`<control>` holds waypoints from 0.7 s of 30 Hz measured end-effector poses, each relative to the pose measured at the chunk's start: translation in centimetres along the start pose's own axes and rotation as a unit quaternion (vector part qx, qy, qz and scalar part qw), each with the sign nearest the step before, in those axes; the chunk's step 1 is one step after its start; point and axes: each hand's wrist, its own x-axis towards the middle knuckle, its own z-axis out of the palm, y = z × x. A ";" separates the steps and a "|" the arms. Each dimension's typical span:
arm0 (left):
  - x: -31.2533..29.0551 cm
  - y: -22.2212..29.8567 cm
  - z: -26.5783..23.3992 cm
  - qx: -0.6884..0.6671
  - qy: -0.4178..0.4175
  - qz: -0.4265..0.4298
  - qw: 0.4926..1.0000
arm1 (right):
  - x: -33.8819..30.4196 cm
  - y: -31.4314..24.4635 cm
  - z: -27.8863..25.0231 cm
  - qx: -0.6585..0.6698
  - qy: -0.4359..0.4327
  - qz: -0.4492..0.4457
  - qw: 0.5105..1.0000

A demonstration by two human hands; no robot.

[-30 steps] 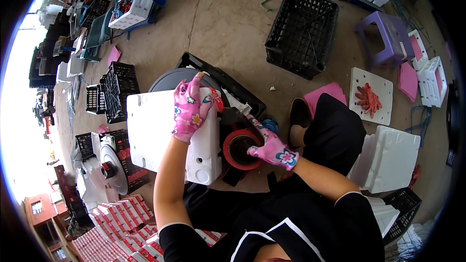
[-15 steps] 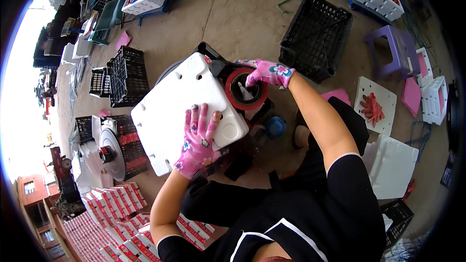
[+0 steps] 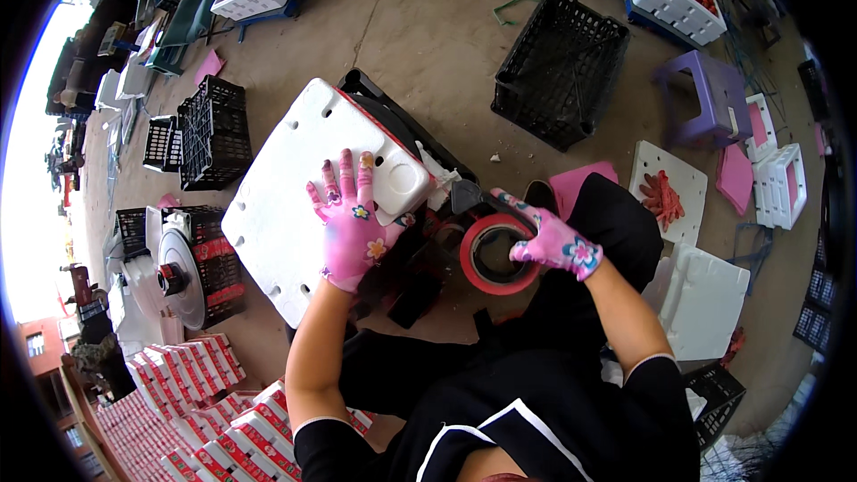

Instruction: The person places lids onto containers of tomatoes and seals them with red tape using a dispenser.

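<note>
A white foam box lid [image 3: 277,205] lies in front of me, turned at an angle, with small holes and a round raised patch at its right corner. My left hand [image 3: 353,236], in a pink flowered glove, rests flat on it with the fingers spread. To the right of the lid, my right hand [image 3: 555,244], gloved alike, is closed on a tape dispenser [image 3: 466,197] carrying a roll of red tape [image 3: 479,278]. The dispenser is clear of the lid, above my lap. A red strip [image 3: 379,123] runs along the lid's far right edge.
Black plastic crates stand on the floor at far right [image 3: 562,67] and left [image 3: 214,134]. A purple stool [image 3: 710,98] and foam lid with red gloves [image 3: 668,192] lie right. Stacked red-and-white boxes [image 3: 192,375] fill the lower left. Tomato-filled foam boxes [image 3: 674,0] stand far right.
My right hand has brought the tape dispenser off the lid's far right edge, toward my body and to the right. The left hand has slid slightly farther up the lid.
</note>
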 end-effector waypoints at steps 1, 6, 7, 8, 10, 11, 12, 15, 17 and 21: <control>0.3 0.5 0.1 0.005 0.001 -0.009 1.000 | -0.5 1.8 0.8 -0.001 0.024 -0.023 0.999; 1.1 0.7 0.7 0.010 0.017 -0.049 0.999 | 2.1 0.1 5.8 -0.034 0.080 -0.041 0.995; 1.3 0.9 -0.5 0.021 -0.029 -0.053 0.998 | 3.2 0.8 6.1 -0.010 0.087 -0.049 0.995; 1.2 0.4 -1.0 -0.066 -0.043 -0.017 0.997 | 4.8 1.3 5.7 0.010 0.095 -0.058 0.994; -0.2 -2.0 -2.1 -0.234 -0.074 0.054 0.968 | 8.1 1.2 3.9 -0.018 0.140 -0.114 0.983; -2.0 -3.1 -2.8 -0.201 -0.078 0.057 0.975 | 10.4 -0.1 3.0 -0.024 0.135 -0.105 0.985; -4.4 -4.1 -2.9 -0.171 -0.084 0.064 0.980 | 12.8 -1.3 1.6 -0.030 0.136 -0.093 0.986; -7.7 -5.1 -3.9 -0.041 -0.118 0.083 0.989 | 19.6 -6.2 -2.6 -0.043 0.049 -0.050 0.997; -6.8 -3.3 -4.7 0.130 -0.176 0.124 0.968 | 23.5 -7.3 -4.7 -0.104 -0.001 -0.076 0.992; -5.7 -1.6 -2.1 -0.035 -0.016 0.085 0.996 | 25.6 -11.0 -3.2 -0.161 -0.020 -0.099 0.982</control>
